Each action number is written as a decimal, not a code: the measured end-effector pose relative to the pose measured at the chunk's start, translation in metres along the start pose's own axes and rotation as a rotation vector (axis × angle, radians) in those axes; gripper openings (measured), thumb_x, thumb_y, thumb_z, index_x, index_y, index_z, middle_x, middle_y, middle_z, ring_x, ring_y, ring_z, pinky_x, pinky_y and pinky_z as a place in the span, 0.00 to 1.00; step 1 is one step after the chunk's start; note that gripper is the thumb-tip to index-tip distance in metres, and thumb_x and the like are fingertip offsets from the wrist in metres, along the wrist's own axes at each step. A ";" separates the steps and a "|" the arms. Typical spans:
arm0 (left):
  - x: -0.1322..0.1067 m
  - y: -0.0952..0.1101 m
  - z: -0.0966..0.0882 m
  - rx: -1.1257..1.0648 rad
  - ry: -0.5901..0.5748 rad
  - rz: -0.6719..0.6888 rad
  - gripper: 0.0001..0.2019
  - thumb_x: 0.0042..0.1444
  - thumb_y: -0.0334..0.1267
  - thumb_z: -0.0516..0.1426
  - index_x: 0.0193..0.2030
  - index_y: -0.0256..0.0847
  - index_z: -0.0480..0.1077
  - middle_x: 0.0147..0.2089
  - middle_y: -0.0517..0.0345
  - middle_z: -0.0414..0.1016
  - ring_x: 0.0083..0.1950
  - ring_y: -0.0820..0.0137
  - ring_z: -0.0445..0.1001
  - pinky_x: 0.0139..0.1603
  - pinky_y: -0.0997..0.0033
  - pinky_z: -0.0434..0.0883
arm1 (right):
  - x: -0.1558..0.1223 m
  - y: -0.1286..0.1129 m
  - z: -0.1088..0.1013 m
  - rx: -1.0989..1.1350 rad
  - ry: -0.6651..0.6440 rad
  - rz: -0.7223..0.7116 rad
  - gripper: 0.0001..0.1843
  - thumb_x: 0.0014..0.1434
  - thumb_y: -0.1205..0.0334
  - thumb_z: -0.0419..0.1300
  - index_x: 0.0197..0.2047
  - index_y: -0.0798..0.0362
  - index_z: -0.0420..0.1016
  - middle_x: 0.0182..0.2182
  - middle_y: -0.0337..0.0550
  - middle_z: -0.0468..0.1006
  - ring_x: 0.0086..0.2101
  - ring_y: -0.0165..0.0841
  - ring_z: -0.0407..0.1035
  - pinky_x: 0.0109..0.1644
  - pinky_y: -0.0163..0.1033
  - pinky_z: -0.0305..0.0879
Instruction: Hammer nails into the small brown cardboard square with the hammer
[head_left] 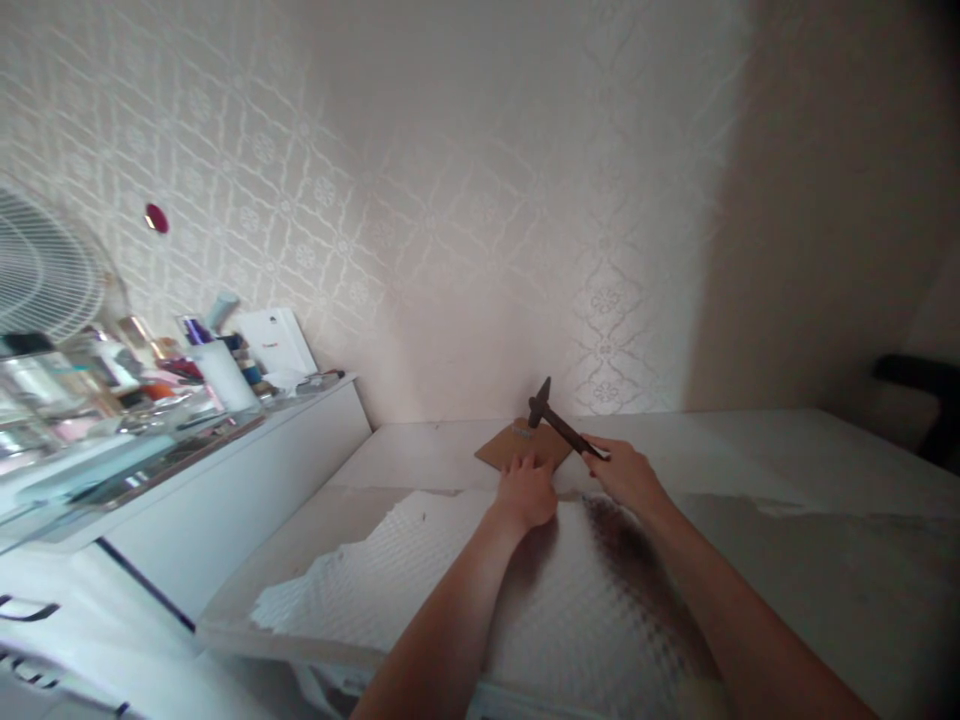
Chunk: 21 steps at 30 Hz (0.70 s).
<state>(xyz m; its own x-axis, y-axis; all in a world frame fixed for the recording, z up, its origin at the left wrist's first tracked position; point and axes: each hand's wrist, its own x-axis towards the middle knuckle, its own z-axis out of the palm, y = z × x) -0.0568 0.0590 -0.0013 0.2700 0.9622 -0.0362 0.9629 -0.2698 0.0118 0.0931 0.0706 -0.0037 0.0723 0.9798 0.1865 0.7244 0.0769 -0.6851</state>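
Observation:
My right hand (624, 472) grips a hammer (568, 432) by its dark handle, the metal head raised toward the wall and over a brown board (491, 449). My left hand (529, 492) lies on the near part of this board with fingers spread, pressing down flat. A small light-coloured piece (523, 430) shows on the board close to the hammer head; it is too small to name. Beneath my forearms a white quilted sheet (420, 545) covers part of the table.
The white table (720, 445) runs along a patterned wall. At the left stands a white cabinet (247, 510) crowded with bottles, a white box (276, 342) and a fan (45, 260). A dark armrest-like part (919, 378) juts in at the right.

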 end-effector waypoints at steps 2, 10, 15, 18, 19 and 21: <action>0.000 0.000 0.000 0.002 0.004 -0.002 0.26 0.57 0.36 0.45 0.64 0.43 0.53 0.65 0.46 0.54 0.63 0.51 0.55 0.60 0.49 0.56 | 0.000 0.000 0.000 -0.005 -0.015 -0.010 0.22 0.57 0.61 0.51 0.55 0.48 0.71 0.29 0.44 0.78 0.31 0.35 0.71 0.34 0.34 0.62; 0.001 -0.001 0.002 0.001 0.001 0.003 0.26 0.57 0.36 0.45 0.64 0.43 0.53 0.64 0.46 0.54 0.63 0.51 0.55 0.59 0.49 0.56 | 0.002 0.002 0.001 0.011 -0.014 0.004 0.22 0.57 0.61 0.51 0.55 0.48 0.71 0.30 0.44 0.78 0.31 0.35 0.72 0.34 0.34 0.62; 0.002 -0.001 0.004 -0.002 0.003 -0.004 0.26 0.57 0.36 0.45 0.64 0.43 0.53 0.64 0.46 0.53 0.63 0.51 0.54 0.60 0.49 0.56 | 0.001 0.002 0.002 0.035 -0.001 0.005 0.22 0.57 0.61 0.51 0.55 0.48 0.71 0.30 0.44 0.78 0.30 0.34 0.72 0.33 0.34 0.63; 0.003 -0.001 0.004 -0.008 0.016 0.002 0.26 0.57 0.36 0.46 0.64 0.43 0.53 0.64 0.45 0.54 0.63 0.50 0.54 0.59 0.49 0.57 | 0.001 0.002 0.001 0.029 -0.007 0.004 0.22 0.57 0.62 0.51 0.54 0.49 0.71 0.29 0.43 0.78 0.30 0.34 0.72 0.33 0.34 0.63; 0.003 -0.001 0.004 -0.008 0.019 0.003 0.26 0.57 0.36 0.46 0.64 0.43 0.53 0.64 0.45 0.54 0.63 0.50 0.55 0.59 0.49 0.57 | 0.001 0.002 0.001 0.020 -0.009 -0.001 0.22 0.57 0.62 0.51 0.54 0.49 0.72 0.29 0.44 0.78 0.30 0.34 0.72 0.33 0.34 0.62; 0.002 -0.001 0.004 -0.006 0.024 0.004 0.26 0.56 0.36 0.45 0.63 0.43 0.54 0.63 0.45 0.55 0.62 0.50 0.55 0.59 0.49 0.58 | 0.001 0.003 0.001 0.010 -0.010 -0.001 0.22 0.57 0.62 0.51 0.54 0.49 0.72 0.29 0.45 0.78 0.31 0.35 0.72 0.33 0.34 0.62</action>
<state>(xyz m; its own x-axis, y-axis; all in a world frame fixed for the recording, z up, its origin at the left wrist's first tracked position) -0.0571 0.0614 -0.0049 0.2737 0.9617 -0.0117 0.9617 -0.2735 0.0177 0.0941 0.0723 -0.0062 0.0650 0.9814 0.1805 0.7177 0.0797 -0.6917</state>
